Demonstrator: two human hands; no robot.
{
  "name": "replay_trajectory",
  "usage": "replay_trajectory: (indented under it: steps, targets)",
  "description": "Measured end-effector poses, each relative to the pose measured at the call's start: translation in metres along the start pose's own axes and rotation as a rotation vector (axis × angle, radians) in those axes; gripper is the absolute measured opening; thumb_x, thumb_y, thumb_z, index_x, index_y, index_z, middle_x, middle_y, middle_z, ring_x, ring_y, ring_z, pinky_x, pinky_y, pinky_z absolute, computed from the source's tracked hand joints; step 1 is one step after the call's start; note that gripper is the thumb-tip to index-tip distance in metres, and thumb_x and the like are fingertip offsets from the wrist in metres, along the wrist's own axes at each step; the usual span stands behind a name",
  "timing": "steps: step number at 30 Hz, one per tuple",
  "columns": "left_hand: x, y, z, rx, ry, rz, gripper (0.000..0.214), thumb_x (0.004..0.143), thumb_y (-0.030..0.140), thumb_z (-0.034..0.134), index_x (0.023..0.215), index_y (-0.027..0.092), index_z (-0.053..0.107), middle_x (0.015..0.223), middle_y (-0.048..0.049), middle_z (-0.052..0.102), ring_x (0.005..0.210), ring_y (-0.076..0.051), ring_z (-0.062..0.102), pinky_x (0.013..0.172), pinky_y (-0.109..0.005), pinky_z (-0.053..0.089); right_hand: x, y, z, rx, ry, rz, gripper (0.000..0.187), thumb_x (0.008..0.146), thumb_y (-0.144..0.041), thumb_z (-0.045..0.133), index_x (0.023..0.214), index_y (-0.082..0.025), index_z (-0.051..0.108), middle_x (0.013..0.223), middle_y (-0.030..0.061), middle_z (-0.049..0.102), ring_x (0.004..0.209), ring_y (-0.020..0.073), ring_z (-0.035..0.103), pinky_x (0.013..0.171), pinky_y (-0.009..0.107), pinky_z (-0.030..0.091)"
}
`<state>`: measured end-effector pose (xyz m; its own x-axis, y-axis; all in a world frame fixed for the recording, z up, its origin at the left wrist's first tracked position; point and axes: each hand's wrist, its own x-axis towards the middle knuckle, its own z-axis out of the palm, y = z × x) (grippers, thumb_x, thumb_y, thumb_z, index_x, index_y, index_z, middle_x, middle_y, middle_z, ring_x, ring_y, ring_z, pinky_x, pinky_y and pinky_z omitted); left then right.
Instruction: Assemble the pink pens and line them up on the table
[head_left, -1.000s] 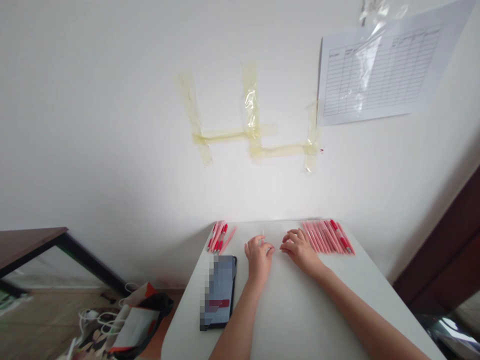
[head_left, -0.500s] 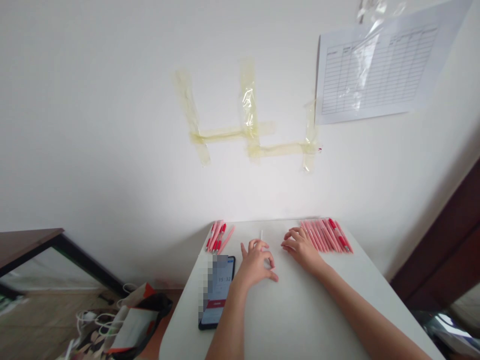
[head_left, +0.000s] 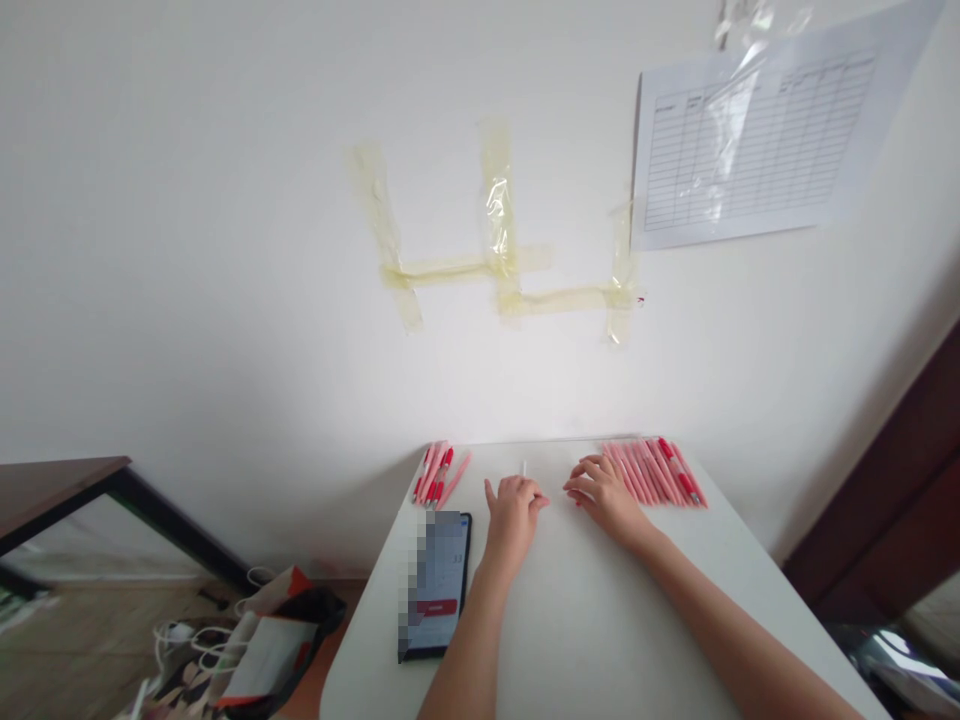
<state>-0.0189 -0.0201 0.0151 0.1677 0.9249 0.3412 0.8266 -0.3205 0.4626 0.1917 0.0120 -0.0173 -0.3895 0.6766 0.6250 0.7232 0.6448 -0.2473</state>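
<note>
My left hand (head_left: 514,512) rests on the white table (head_left: 585,620) with its fingers curled in towards the right; whatever they pinch is too small to name. A thin white stick-like piece (head_left: 523,468) lies just beyond it. My right hand (head_left: 606,497) lies close by on the right, fingers bent and apart, fingertips at the near edge of a row of several pink and red pens (head_left: 656,470). A smaller bunch of pink and red pens (head_left: 437,474) lies at the table's far left corner.
A phone (head_left: 437,585) with a lit screen lies left of my left forearm near the table's left edge. The wall behind carries tape strips (head_left: 499,250) and a printed sheet (head_left: 750,135). Bags and cables (head_left: 255,640) sit on the floor at the left, beside a dark table (head_left: 67,490).
My left hand reached back towards me with its fingers spread, then returned forward and curled shut. My right hand stayed by the pens.
</note>
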Motion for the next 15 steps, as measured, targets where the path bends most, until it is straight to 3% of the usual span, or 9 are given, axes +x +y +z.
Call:
replay_trajectory:
  steps: [5, 15]
  targets:
    - [0.001, 0.003, -0.002, 0.031, 0.014, -0.058, 0.018, 0.098, 0.024, 0.045, 0.094, 0.025, 0.063, 0.085, 0.0029, 0.073, 0.095, -0.016, 0.065, 0.121, -0.065, 0.014, 0.000, 0.001, -0.001, -0.004, 0.017, -0.008, 0.017, 0.093, -0.017, 0.063, 0.100, -0.027, 0.075, 0.103, 0.0083, 0.068, 0.112, 0.0291, 0.055, 0.094, 0.049, 0.050]
    - [0.000, -0.007, 0.012, 0.052, 0.063, -0.145, 0.033, 0.093, 0.006, 0.035, 0.103, 0.024, 0.061, 0.103, -0.0029, 0.072, 0.106, -0.020, 0.063, 0.117, -0.066, 0.023, 0.001, -0.002, -0.004, -0.008, 0.016, 0.005, 0.017, 0.093, -0.016, 0.063, 0.099, -0.027, 0.074, 0.103, 0.0080, 0.069, 0.113, 0.0293, 0.055, 0.095, 0.048, 0.050]
